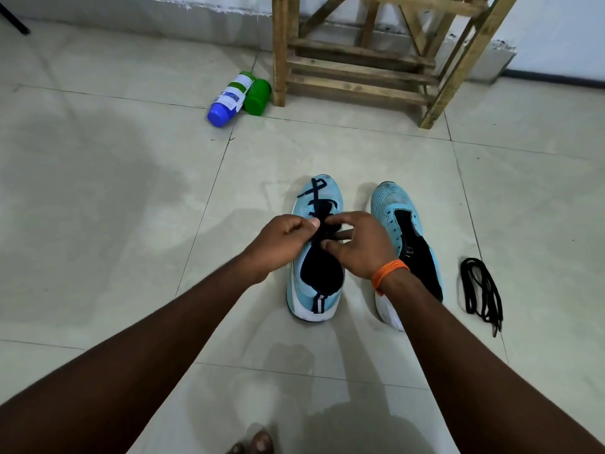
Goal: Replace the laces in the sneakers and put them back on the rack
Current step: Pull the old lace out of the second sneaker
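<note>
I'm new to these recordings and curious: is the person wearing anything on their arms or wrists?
No sleeves, gloves or watch show. The left arm is bare throughout; the right arm wears only an orange thread band wound round the wrist.

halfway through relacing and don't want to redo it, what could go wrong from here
1. The left hand and right hand both pinch the lace mid-shoe. Its loose end lies across the toe, so the ends may finish uneven.
2. The other sneaker has no lace. The spare lace lies looped beside it and could tangle when lifted.
</note>
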